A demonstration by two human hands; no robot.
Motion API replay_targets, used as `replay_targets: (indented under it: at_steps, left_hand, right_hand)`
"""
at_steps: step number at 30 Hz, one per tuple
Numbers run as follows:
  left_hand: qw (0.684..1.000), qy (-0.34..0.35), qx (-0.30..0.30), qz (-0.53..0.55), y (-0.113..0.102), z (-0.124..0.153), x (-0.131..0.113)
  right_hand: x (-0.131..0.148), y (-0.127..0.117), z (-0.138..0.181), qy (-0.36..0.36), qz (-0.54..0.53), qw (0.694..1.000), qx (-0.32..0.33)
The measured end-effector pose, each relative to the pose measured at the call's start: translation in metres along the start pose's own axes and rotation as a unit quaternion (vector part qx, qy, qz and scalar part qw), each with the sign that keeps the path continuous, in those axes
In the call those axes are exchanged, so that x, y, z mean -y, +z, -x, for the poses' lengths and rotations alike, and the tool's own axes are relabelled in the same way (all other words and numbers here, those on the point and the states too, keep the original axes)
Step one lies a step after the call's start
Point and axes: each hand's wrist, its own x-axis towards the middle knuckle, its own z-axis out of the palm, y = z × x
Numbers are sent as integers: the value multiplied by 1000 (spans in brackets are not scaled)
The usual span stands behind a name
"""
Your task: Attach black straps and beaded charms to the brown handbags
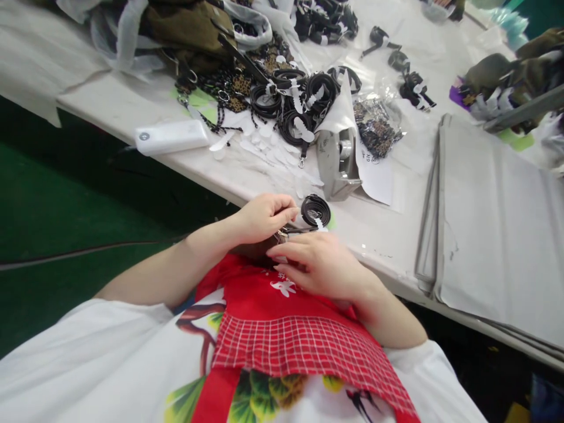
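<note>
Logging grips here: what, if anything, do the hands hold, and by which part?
Cannot be told: the left hand and right hand are beside metal hardware, but any grip is hidden.

Looks like a workshop, judging by a long table (pixel 383 226) bearing many coiled straps (pixel 329 97), brown fabric goods (pixel 189 29) and a packet (pixel 378 126) of patterned pieces. Also includes a stack of sheets (pixel 497 229), an apron (pixel 282 299) and a green floor (pixel 66 176).

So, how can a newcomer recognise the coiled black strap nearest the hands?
On the white table, find the edge nearest the red apron. The black coil is there, just right of the left hand. Unlike the piled coils farther back, it sits apart.
</note>
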Motion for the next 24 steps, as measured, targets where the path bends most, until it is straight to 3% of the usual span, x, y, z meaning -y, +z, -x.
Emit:
replay_targets:
  at_steps: [3, 8, 13, 18, 20, 24]
  left_hand:
    - [1000, -4, 2, -14, 2, -1, 0]
    - [1000, 0, 1, -24, 3, 1, 4]
    - [999, 32, 8, 8, 0, 5, 5]
    - [996, 70, 11, 58, -2, 13, 3]
    - [994, 93, 22, 48, -2, 16, 1]
    - [988, 142, 55, -35, -1, 20, -5]
  right_hand:
    - [6, 10, -19, -48, 126, 986, 97]
    - [5, 26, -33, -62, 183, 974, 121]
    - [-7, 11, -13, -31, -55, 998, -8]
    - [-22, 13, 14, 76, -282, 951, -97]
    - [-26, 15, 19, 95, -294, 944, -115]
    - [-29, 11, 23, 82, -180, 973, -118]
